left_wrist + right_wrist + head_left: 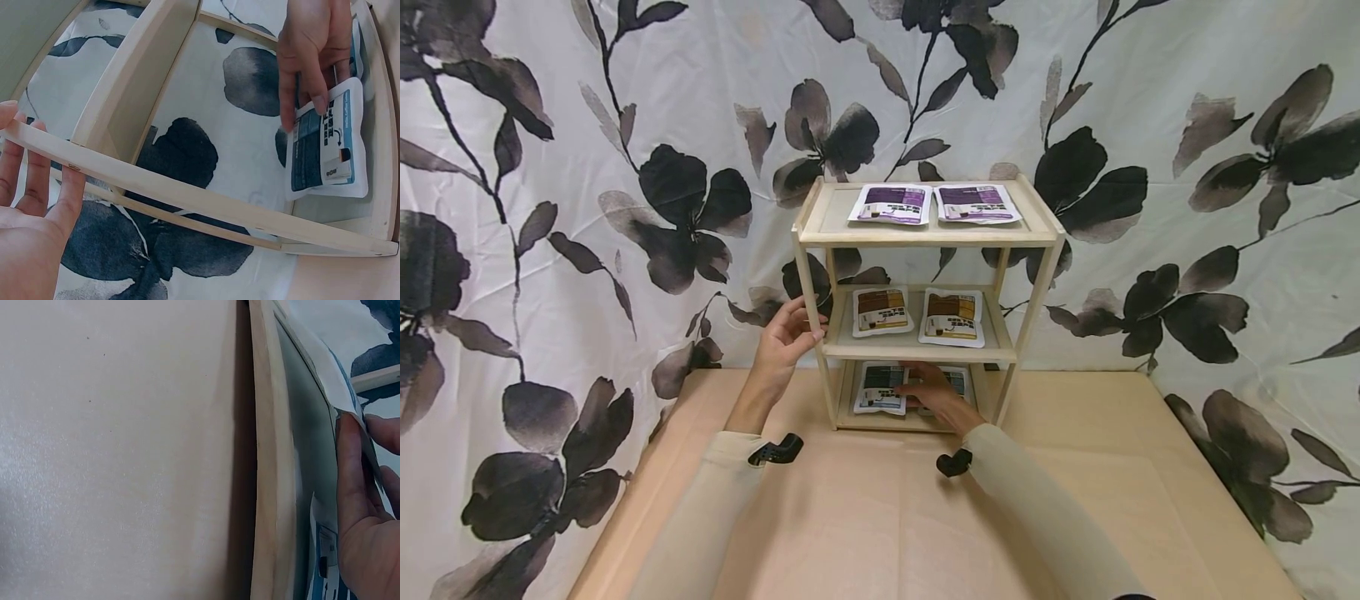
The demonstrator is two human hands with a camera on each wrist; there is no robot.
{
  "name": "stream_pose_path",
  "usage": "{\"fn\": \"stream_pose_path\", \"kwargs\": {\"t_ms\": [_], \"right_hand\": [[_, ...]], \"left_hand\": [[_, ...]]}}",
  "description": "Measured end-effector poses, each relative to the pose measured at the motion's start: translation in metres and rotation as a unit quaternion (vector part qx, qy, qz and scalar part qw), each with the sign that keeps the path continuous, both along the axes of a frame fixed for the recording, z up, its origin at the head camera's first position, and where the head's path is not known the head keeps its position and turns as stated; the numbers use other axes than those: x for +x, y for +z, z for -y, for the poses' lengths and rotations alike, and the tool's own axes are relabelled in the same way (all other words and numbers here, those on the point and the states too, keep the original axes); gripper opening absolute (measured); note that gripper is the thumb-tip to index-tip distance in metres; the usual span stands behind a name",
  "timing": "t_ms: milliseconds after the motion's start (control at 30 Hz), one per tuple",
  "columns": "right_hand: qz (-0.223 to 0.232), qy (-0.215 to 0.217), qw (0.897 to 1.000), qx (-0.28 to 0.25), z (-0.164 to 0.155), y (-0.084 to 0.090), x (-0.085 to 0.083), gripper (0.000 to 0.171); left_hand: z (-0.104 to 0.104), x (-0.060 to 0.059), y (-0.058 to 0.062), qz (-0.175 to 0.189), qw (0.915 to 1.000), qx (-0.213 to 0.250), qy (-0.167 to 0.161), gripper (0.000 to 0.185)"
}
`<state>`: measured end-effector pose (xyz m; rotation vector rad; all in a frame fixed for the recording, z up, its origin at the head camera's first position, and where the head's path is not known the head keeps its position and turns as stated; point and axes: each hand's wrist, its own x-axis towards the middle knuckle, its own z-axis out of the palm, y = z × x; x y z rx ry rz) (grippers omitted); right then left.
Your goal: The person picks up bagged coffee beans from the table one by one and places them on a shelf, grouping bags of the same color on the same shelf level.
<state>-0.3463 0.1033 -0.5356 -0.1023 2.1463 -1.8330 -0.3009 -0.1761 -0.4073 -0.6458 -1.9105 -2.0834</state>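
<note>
Steadying the wooden shelf rack (925,237) on the desk (880,517), my left hand (784,337) rests with straight, spread fingers against its left post. My right hand (936,392) reaches into the bottom shelf, its grip pinching a blue pouch (328,150) beside another blue pouch (880,387).
</note>
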Motion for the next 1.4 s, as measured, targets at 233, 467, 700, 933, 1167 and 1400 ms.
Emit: {"fn": "stream_pose_path", "kwargs": {"t_ms": [233,467,700,933,1167,1400], "right_hand": [[0.007,-0.003,1.0,0.011,0.003,0.001,-0.001,0.066],[0.007,0.007,1.0,0.011,0.003,0.002,0.0,0.068],[-0.004,0.028,0.998,0.051,0.002,0.009,0.006,0.07],[-0.015,0.036,0.992,0.118,0.003,0.02,0.011,0.067],[-0.034,0.033,0.983,0.178,0.004,0.035,0.017,0.062],[-0.091,0.061,0.97,0.216,-0.003,0.046,0.033,0.057]], "left_hand": [[0.0,0.001,0.0,0.0,1.0,-0.004,0.001,0.056],[0.0,0.001,0.001,0.004,1.0,-0.005,0.002,0.056],[0.001,0.0,0.0,0.004,1.0,-0.006,0.0,0.056],[0.0,-0.001,-0.001,0.001,1.0,-0.006,0.002,0.056],[0.0,-0.002,-0.001,-0.007,1.0,-0.003,0.002,0.054],[0.004,0.0,0.001,-0.006,0.999,-0.037,0.025,0.05]]}}
